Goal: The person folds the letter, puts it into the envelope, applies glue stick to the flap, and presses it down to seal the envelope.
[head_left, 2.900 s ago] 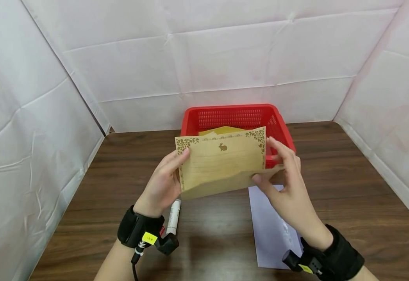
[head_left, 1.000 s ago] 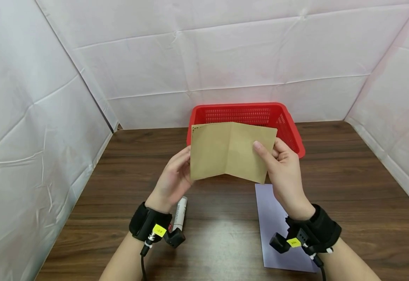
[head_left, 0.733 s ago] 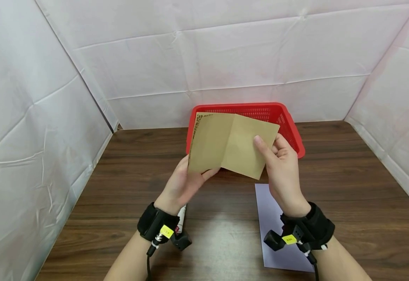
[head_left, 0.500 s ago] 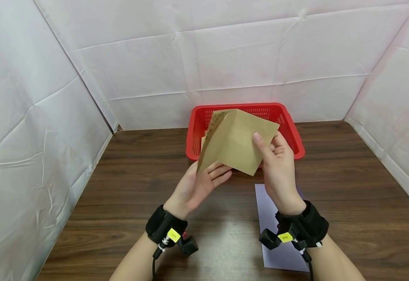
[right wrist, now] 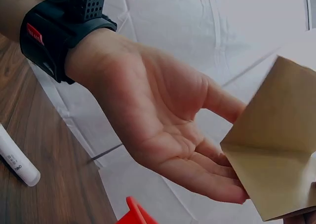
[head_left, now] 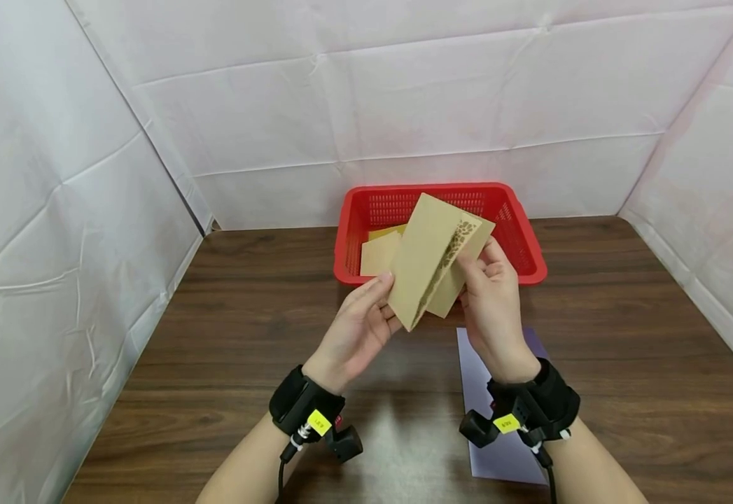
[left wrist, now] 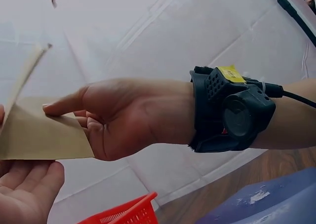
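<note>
A tan sheet of letter paper (head_left: pixel 413 252), folded with its patterned border showing along one edge, is held up in front of the red basket (head_left: pixel 350 234). My left hand (head_left: pixel 356 332) pinches its left part, thumb in front and fingers behind. My right hand (head_left: pixel 495 311) pinches the right part. In the left wrist view the right hand (left wrist: pixel 133 110) has its thumb on top of the paper (left wrist: pixel 44 135). In the right wrist view the left hand (right wrist: pixel 148 105) meets the edge of the folded paper (right wrist: pixel 276 169).
Inside the basket lie another tan paper (head_left: pixel 379 253) and a yellow piece (head_left: pixel 386 231). A pale purple paper or envelope (head_left: pixel 498 455) lies on the wooden table (head_left: pixel 246 315) under my right wrist. A white marker-like tube (right wrist: pixel 19 157) shows in the right wrist view.
The letter paper has gone from opened out to folded over, its left part swung rightward. My left hand has moved right and now pinches the paper; earlier its fingers were spread beneath it.
</note>
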Tool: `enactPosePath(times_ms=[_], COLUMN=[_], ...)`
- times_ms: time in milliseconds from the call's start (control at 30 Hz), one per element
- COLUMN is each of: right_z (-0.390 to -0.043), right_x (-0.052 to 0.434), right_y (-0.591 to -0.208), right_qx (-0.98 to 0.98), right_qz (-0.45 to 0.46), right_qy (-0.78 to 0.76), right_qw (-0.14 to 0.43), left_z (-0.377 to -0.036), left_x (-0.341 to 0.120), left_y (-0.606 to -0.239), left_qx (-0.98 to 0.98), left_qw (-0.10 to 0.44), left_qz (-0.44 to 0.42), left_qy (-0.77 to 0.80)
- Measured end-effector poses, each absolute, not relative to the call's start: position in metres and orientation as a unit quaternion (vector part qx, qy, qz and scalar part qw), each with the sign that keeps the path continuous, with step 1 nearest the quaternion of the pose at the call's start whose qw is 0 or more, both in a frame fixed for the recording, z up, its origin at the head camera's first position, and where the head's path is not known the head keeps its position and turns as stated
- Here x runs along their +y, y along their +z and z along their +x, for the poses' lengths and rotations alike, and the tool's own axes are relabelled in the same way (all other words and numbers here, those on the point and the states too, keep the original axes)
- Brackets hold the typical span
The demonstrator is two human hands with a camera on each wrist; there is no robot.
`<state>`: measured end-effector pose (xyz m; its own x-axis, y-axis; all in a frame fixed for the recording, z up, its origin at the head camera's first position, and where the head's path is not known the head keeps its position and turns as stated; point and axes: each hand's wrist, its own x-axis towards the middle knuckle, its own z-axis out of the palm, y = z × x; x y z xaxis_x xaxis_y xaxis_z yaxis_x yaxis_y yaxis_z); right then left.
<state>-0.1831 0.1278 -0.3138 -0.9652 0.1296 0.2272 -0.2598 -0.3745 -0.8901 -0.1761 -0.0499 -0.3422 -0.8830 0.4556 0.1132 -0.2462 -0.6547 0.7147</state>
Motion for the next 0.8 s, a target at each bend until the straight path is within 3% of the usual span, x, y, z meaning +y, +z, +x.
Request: enactPosePath(times_ms=[533,800], right_z=[-0.182,-0.182], right_x=[0.12,0.13], right_y=[-0.318,-0.319], right_qx=[-0.532,-0.517], right_qz=[0.047,0.06], right_qy=[0.841,0.848], right_qw=[0.088,0.1], left_z=[-0.178,-0.184], left_x=[-0.053,-0.07], left_y=[-0.342,-0.34], left_qx=[0.425,0.51], left_qw=[0.162,0.107], left_qz=[0.1,0.118], left_qy=[0.885,0.845])
